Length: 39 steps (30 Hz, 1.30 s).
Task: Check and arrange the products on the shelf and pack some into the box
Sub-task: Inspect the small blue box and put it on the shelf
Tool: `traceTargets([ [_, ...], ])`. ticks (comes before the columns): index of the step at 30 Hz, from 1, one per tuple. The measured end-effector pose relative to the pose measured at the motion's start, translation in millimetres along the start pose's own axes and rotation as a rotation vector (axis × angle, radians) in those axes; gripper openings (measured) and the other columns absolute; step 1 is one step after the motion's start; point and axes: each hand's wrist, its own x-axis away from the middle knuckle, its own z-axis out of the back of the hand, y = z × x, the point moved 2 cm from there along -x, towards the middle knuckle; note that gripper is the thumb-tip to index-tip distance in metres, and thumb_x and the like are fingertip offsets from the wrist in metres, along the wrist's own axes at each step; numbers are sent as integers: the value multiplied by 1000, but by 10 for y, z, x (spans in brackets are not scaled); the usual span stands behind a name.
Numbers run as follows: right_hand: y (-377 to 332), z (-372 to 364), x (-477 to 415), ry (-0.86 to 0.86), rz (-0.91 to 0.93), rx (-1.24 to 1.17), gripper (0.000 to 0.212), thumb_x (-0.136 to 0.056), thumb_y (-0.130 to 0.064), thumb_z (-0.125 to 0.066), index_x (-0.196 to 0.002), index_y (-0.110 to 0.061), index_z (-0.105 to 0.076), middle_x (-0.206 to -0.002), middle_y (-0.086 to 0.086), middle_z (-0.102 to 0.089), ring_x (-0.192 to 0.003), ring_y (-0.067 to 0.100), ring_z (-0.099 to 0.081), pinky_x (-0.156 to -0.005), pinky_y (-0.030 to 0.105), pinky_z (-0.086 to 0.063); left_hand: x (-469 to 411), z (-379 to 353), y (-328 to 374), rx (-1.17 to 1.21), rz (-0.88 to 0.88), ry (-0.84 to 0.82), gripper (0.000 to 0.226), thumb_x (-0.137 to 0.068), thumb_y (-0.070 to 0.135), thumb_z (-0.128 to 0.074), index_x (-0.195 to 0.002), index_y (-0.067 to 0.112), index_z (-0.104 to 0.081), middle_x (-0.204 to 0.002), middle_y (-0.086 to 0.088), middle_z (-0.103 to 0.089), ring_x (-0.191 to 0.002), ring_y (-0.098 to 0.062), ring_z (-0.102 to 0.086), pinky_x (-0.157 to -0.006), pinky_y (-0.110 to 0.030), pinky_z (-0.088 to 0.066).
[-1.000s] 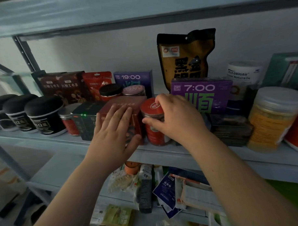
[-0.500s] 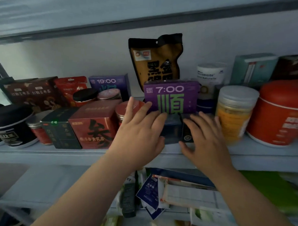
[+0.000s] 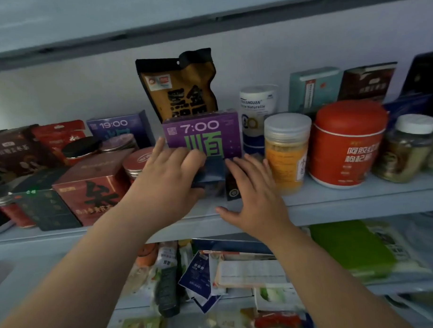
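On the middle shelf (image 3: 359, 203) ahead of you, both your bare forearms rise from the lower corners of the view and converge at the centre of the row. Your left hand (image 3: 166, 175) is turned back-up, its fingers fairly straight and a little apart. They lie over the upper left of the dark blue box (image 3: 210, 169), with the thumb low by the box's bottom corner. Whether that thumb is pressing the box, you cannot tell from this angle. Your right hand (image 3: 255, 194) is on the box's other side, fingers straight and fanned apart, tips near its right edge. Its thumb is stretched out to the left over the shelf's front lip. The dark blue box stands at the front of the shelf between your two hands, just below the purple 7:00 box (image 3: 202, 135).

Counted along the row, you have two purple boxes marked with times: the 7:00 one and a purple 19:00 box (image 3: 118, 128) further left. One brown pouch (image 3: 181, 91) stands upright behind the 7:00 box. To the right are one white tub (image 3: 257, 106), one clear jar (image 3: 286, 151) of yellow contents, one red canister (image 3: 347, 144) and one white-lidded jar (image 3: 406, 150). To the left sits one red box (image 3: 88, 190) with a large black character. Loose packets lie heaped on the lower shelf (image 3: 42, 253).
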Motion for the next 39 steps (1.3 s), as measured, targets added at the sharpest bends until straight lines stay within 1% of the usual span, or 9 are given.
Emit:
traceTargets([
  [4,-59,164,55,-62,-12,-310,104,-77,-39,-87,-159,-28,-22,-162,-9,-31,-154,19,-24,-128,34,-17,258,299,53,580,197,-72,35,-84,43,-67,-111,43,-46,-113,27,-51,-103,3,-52,-82,-20,-47],
  [7,-192,340,157,-131,-121,-567,105,-70,-25,-95,-152,-39,-31,-155,-30,-30,-148,8,-33,-122,29,-31,411,299,147,913,238,-104,27,-83,42,-75,-105,45,-59,-107,25,-64,-95,2,-64,-72,-22,-55],
  [13,-315,535,430,-336,-360,-894,93,-75,-19,-91,-148,-42,-39,-142,-12,-57,-132,8,-56,-107,40,-51,589,20,417,1310,537,75,31,-76,42,-78,-98,23,-66,-80,9,-71,-63,-6,-67,-48,-19,-49],
  [16,-315,538,511,-342,-435,-949,92,-69,-26,-96,-142,-46,-44,-137,-13,-62,-127,9,-60,-104,39,-53,646,-97,492,1364,556,72,32,-80,45,-79,-100,23,-66,-78,7,-70,-61,-5,-64,-52,-18,-48],
  [20,-306,506,600,-234,-603,-1077,80,-58,-27,-100,-125,-38,-57,-117,-16,-73,-110,6,-70,-83,20,-57,732,-183,469,1572,447,80,70,-73,54,-82,-131,23,-59,-128,-2,-67,-116,-23,-67,-85,-40,-60],
  [22,-322,478,608,-222,-673,-1136,72,-57,-36,-93,-120,-36,-60,-110,-17,-75,-104,5,-72,-76,18,-57,757,-179,480,1575,430,82,86,-70,54,-85,-141,20,-53,-138,-3,-61,-126,-26,-61,-89,-41,-59],
  [25,-366,460,593,-250,-706,-1148,62,-56,-55,-82,-113,-38,-62,-106,-21,-75,-101,2,-72,-76,16,-56,765,-207,491,1546,511,124,71,-71,41,-78,-137,25,-57,-128,-3,-64,-112,-21,-69,-79,-29,-58],
  [29,-395,487,564,-267,-722,-1088,59,-58,-70,-68,-107,-38,-61,-98,-35,-69,-96,-12,-66,-70,6,-50,771,-282,490,1560,607,112,54,-71,44,-67,-124,32,-66,-124,-13,-59,-103,-31,-71,-74,-42,-60],
  [39,-379,531,565,-198,-757,-1028,57,-63,-75,-61,-107,-39,-60,-98,-30,-67,-94,-8,-64,-70,8,-50,792,-458,573,1656,695,45,60,-68,43,-65,-122,15,-64,-124,-20,-66,-104,-33,-71,-79,-45,-60],
])
